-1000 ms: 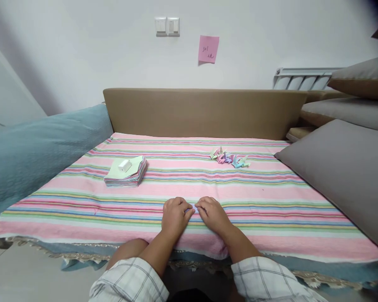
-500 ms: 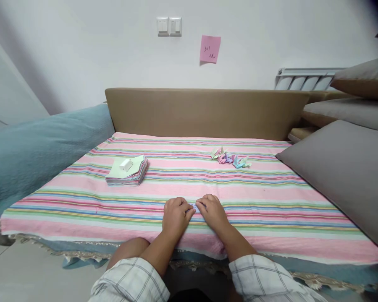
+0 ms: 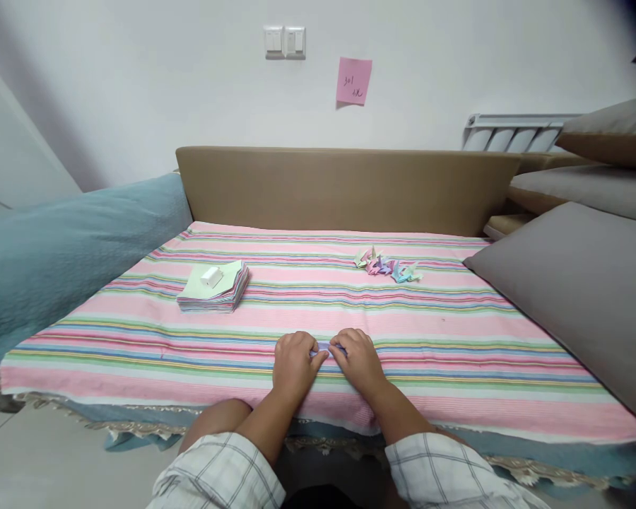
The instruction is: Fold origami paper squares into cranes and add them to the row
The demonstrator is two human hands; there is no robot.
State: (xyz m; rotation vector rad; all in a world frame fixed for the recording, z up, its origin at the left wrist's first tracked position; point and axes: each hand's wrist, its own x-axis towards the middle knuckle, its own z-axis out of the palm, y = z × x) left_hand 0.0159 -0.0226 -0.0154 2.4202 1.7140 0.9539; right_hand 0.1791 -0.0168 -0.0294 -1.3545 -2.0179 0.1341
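My left hand (image 3: 295, 363) and my right hand (image 3: 357, 359) rest side by side on the striped pink cloth (image 3: 456, 339), fingers curled and pinching a small purple paper piece (image 3: 326, 348) between them. Most of the paper is hidden under my fingers. A stack of pastel paper squares (image 3: 214, 288) with a small white block (image 3: 210, 276) on top lies at the left. Several small folded paper figures (image 3: 386, 266) sit in a row further back, right of centre.
A tan padded backrest (image 3: 344, 187) runs along the far edge. A teal blanket (image 3: 58, 254) drapes at the left, grey cushions (image 3: 577, 283) rise at the right. A pink sticky note (image 3: 354, 80) and light switches (image 3: 285, 42) are on the wall.
Both hands stay in place pinching the purple paper, fingers shifting slightly. The view has tilted a little.
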